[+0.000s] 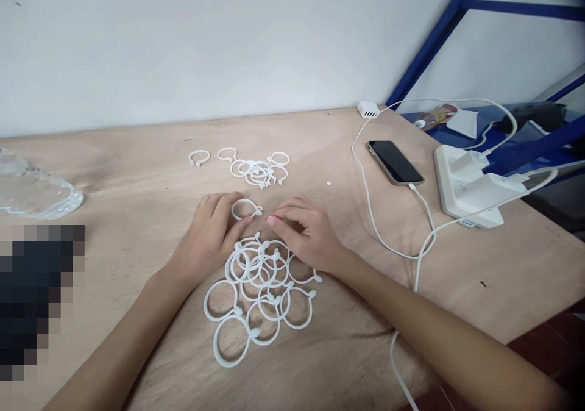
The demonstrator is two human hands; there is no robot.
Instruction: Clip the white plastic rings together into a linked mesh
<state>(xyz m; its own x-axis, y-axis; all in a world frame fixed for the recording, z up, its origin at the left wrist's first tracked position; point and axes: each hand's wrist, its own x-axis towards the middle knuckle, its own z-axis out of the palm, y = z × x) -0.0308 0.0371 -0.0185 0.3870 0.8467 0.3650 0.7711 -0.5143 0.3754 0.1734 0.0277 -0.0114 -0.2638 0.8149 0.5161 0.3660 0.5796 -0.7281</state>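
My left hand (212,225) pinches a white plastic ring clip (259,210) between thumb and fingers. The clip's clasp end points right, and its two ends look joined. Close to that clasp, my right hand (306,231) has thumb and forefinger pressed together; whether something tiny is between them I cannot make out. Below both hands lies a heap of white ring clips (254,333), overlapping, with their ends together. Beyond the hands is a smaller group of similar clips (260,172), and some of these have a gap between their ends. A separate gapped clip (199,152) lies to the left.
A phone (395,162) on a white cable lies at the right, beside a white power strip (470,185) with plugs. A white USB charger block (368,110) sits by the wall. Clear plastic (41,185) lies at the left. Blue metal framing (434,45) stands at the right.
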